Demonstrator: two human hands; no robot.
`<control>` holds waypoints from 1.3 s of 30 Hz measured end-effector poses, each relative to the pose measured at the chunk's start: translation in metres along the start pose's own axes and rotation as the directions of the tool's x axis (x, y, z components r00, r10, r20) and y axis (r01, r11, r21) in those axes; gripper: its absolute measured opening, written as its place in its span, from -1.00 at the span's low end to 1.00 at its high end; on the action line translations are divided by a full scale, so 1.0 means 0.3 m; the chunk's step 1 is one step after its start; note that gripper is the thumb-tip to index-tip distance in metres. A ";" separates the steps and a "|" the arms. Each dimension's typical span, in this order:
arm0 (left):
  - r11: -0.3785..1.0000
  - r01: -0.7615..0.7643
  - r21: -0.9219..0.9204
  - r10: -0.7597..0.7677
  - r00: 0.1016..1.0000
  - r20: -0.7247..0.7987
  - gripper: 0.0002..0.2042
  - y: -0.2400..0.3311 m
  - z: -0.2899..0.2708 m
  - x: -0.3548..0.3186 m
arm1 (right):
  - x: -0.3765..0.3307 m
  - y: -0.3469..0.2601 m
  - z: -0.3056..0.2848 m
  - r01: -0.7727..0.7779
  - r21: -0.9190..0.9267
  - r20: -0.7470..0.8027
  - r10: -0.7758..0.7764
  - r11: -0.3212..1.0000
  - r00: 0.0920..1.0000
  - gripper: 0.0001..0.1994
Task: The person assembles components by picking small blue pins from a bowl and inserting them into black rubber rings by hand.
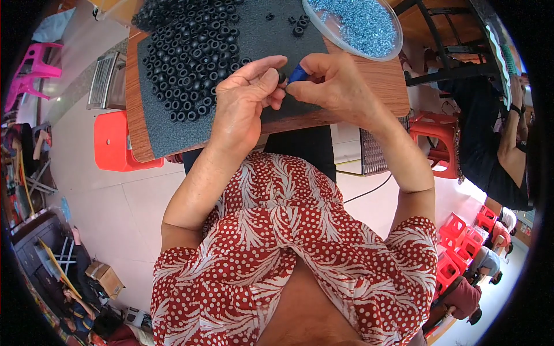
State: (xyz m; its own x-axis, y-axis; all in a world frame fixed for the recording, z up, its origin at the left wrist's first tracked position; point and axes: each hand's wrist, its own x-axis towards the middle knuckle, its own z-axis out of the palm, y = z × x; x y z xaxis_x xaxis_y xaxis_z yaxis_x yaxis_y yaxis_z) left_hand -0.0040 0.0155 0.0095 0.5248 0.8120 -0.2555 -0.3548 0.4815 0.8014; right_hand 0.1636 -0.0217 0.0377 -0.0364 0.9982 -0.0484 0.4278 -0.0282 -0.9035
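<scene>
Between the thumb and fingers of my left hand (245, 95) is a small black round cap (281, 76). My right hand (334, 83) pinches a short blue cylinder (298, 74), its end close to the black cap. Whether the two touch is hard to make out. Both hands are above the near part of a dark grey mat (277, 43). On the mat, left of my hands, lies a large spread of black caps (193, 63), most with their hollow ends up. A few loose black caps (300, 26) sit apart on the far side.
A round clear tray (398, 49) of small shiny pale-blue pieces stands at the table's far right. The wooden table (381, 86) has its edge just under my hands. Red stools (111, 141) are beside it. Another person in dark clothes (476, 130) sits at right.
</scene>
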 end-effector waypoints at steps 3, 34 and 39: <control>1.000 -0.024 0.020 0.024 1.000 0.014 -0.81 -0.002 -0.003 0.002 | 0.006 0.008 0.000 0.011 0.041 -0.019 -0.011 0.999 1.000 -0.75; 0.982 0.066 -0.176 -0.061 0.998 0.034 -0.78 -0.023 -0.003 0.008 | 0.000 -0.014 -0.004 -0.128 0.134 0.044 0.123 0.983 0.991 -0.86; 0.995 0.015 -0.098 -0.015 1.000 -0.001 -0.80 -0.033 0.005 0.004 | 0.009 -0.001 -0.009 -0.133 0.117 0.061 0.126 0.984 0.990 -0.86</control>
State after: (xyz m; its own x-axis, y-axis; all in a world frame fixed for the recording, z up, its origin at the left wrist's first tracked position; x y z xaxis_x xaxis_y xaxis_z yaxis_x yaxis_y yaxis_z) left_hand 0.0012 0.0113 0.0020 0.5294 0.8050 -0.2677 -0.4215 0.5234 0.7405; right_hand 0.1658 -0.0187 0.0389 -0.0374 0.9814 -0.1882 0.3200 -0.1667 -0.9326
